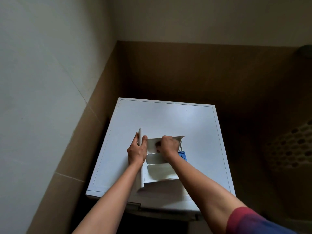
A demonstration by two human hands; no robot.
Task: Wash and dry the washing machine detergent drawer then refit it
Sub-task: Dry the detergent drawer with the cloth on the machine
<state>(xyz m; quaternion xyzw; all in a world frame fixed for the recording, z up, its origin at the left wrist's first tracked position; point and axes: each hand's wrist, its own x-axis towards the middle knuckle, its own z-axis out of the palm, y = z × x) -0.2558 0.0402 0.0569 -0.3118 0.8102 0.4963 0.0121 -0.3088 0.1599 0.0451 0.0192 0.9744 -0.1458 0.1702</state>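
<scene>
Detergent drawer (158, 173) is out of its slot and sits over the washing machine (168, 115) top, compartments up; whether it rests there is unclear. Left hand (136, 151) is clamped round the drawer's front panel (140, 176) — thumb on one side, fingers on the other. Right hand (168, 145), just beside it, reaches into the far compartment with fingers curled; it cannot be told whether they hold a cloth.

Judgement: wiping or drying is likely under way, and refitting is outstanding.

Blue insert (182, 155) beside the right wrist bears marks — unreadable. No brand is legible.
</scene>
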